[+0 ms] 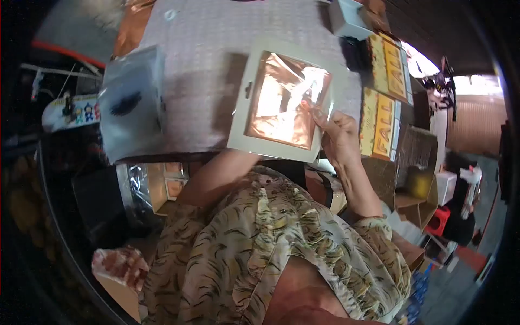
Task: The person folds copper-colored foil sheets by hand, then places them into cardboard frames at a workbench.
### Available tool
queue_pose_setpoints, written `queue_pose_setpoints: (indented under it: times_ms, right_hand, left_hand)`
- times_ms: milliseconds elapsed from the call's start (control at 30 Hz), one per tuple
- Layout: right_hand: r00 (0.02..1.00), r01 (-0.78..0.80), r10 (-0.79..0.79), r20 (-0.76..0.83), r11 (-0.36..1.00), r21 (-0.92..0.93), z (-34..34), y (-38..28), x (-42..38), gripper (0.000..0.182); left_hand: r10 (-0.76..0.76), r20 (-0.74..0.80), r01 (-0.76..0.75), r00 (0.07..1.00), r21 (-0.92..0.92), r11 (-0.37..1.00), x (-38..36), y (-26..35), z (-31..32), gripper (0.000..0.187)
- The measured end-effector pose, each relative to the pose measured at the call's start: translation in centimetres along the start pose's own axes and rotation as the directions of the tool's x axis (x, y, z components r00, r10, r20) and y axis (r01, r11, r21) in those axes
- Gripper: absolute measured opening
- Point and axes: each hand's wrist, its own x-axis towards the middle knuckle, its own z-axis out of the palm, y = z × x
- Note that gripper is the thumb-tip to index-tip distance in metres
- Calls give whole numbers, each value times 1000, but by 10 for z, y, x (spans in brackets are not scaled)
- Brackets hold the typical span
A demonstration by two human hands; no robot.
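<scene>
A flat pale packaging box (241,127) is held tilted above the table in front of me. Its large window shows shiny copper-coloured foil (281,103), with bright glare on it. On the box's left side is a small hang hole. My right hand (341,132) grips the right edge, thumb on the front by the window and the other fingers curled at the side. My left forearm (225,170) reaches under the lower edge of the box. The box hides my left hand, so its fingers do not show.
Clear plastic bags (132,103) lie in a stack at the table's left. On the right are yellow-and-orange boxes marked FALL (379,122), with a white open box (349,19) behind. A cardboard carton (414,162) stands beyond the right edge.
</scene>
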Motion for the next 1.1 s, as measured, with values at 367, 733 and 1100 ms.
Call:
queue_pose_setpoints:
  times_ms: [367,733,1100]
  right_hand:
    - [986,86,3,167,846,-526,22,-85,9,25]
    - [855,319,64,514,718,-619,36,-92,94,18]
    - [769,542,-544,335,278,-793,49,-15,80,39]
  left_hand:
    - [216,135,-210,967,903,374,49,137,20,48]
    - [-85,-66,105,994,766,634,68,112,-1,46]
    - [506,292,-154,812,942,-297,29,90,-75,52]
